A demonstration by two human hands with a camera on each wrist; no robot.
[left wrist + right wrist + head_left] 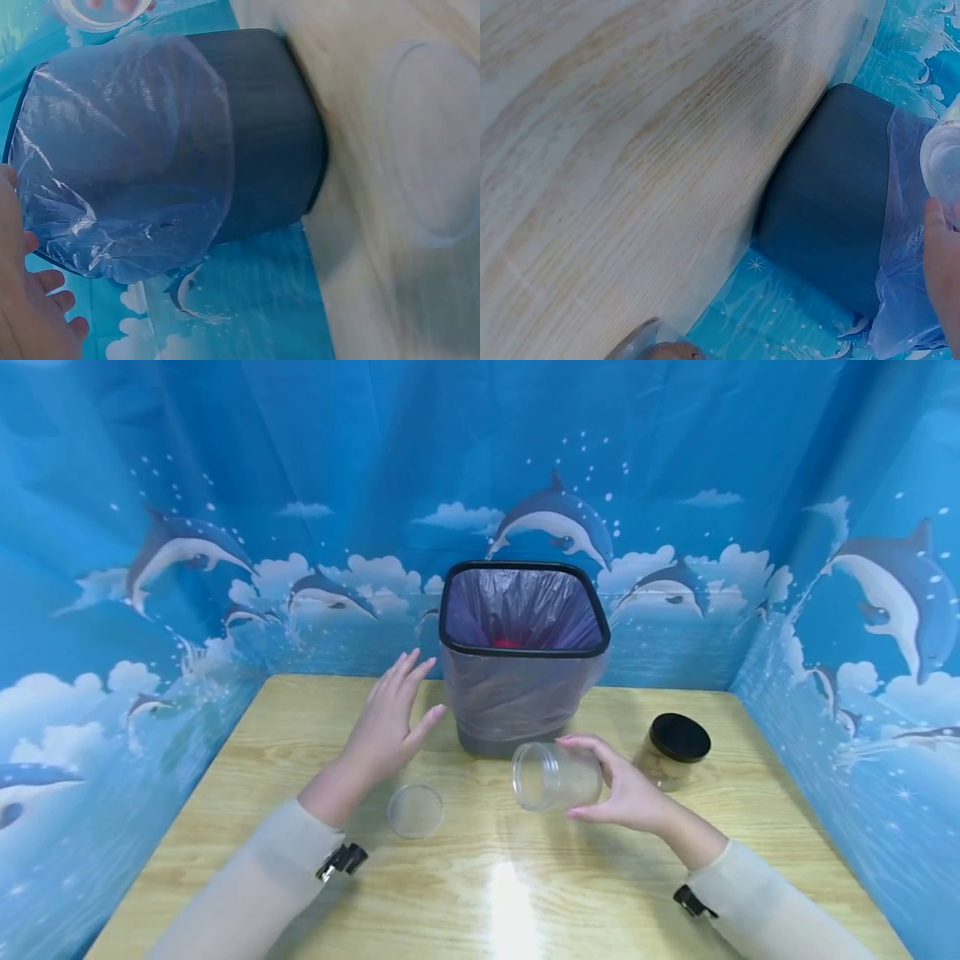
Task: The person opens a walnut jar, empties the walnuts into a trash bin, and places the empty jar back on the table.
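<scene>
- Your left hand (386, 718) is spread, holding nothing, just left of the bin; your right hand (626, 789) grips the clear jar (579, 777) round its side, thumb opposite fingers.
- Across the table (450, 893), a glare patch washes out the near middle, so any small crumb or drip there would be easy to miss.
- You have the bin (487, 747) close to both hands; a careless sweep of either could bump it, and its far side is hidden from you.
- Loose plastic of the liner (517, 681) hangs over the rim; a finger catching it could drag it down. Its folds hide most of the inside.
- Your clear jar is on its side in front of the bin, above the table, mouth to your left; anything loose in it could spill. Both wrist views cut it off, and you cannot tell whether it is empty.
- Beside your right wrist stands the lidded jar (663, 768); an outward swing of your forearm could tip it. Its contents are blurred.
- Near your left forearm, the clear round lid (416, 812) lies on the table; being see-through, it could be brushed aside unnoticed.
- Down in the liner, a red patch (506, 644) shows, perhaps rubbish; you can't make it out.
</scene>
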